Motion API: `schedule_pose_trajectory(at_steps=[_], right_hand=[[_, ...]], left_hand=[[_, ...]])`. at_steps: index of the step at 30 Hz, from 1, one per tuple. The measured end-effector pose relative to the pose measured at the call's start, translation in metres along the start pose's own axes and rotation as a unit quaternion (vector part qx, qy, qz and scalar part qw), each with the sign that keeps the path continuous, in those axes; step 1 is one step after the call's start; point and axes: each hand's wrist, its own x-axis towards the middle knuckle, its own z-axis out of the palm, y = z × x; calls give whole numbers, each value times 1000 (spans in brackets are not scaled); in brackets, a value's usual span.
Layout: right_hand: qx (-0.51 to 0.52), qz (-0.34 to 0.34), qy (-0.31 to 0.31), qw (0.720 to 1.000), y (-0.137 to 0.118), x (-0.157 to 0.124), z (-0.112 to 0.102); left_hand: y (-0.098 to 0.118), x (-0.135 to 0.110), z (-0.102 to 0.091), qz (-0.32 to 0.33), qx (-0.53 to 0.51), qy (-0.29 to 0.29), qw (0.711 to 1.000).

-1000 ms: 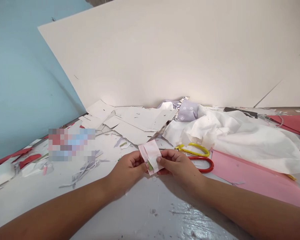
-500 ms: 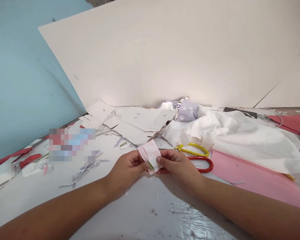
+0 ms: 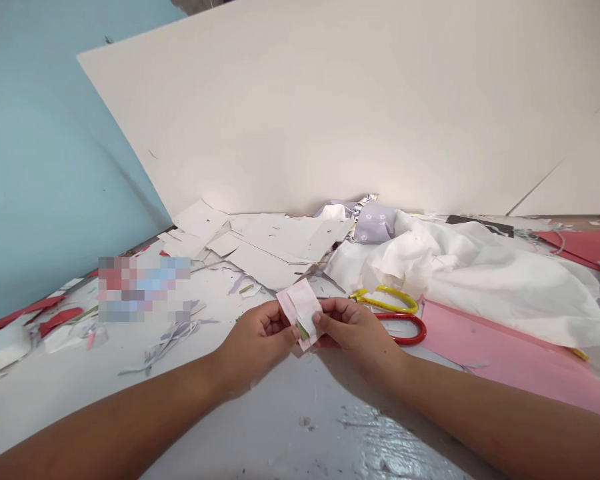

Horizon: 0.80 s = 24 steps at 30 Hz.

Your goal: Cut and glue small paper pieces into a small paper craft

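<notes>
both sides are pinching: the left grip (image 3: 260, 333) and the right grip (image 3: 357, 327), each a bare hand, press thumb against fingers on a small, pale pink piece of layered paper (image 3: 296, 301). from my distant seat i see it between the two hands, near the middle of the head view, above the white, glossy, scuffed surface (image 3: 260, 440). a narrow, flat green sliver (image 3: 303, 331) shows beside the flap, near the left thumb.

as far as i can judge, the work is partway. one layer already lies over another, yet the flap's edge looks loose and the green sliver is uncovered, so closing that edge seems left to do. i cannot tell how the underside lies.

scissors with yellow and red loop handles (image 3: 411, 331) rest just beyond the right grip, not held. past them lie a flat pink paper sheet (image 3: 505, 357) and a crumpled, thin white sheet (image 3: 490, 283).
</notes>
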Motion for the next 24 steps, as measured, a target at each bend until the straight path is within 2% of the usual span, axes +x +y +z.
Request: schedule_pose_trajectory(at_steps=[7, 12, 24], right_hand=[[-50, -9, -22, 998, 4, 1, -4], [-34, -5, -56, 998, 5, -2, -3], [-15, 15, -46, 999, 3, -3, 0]], left_hand=[[0, 0, 2, -15, 19, 4, 1000], [1, 0, 4, -23, 3, -34, 999], [2, -1, 6, -26, -3, -30, 999]])
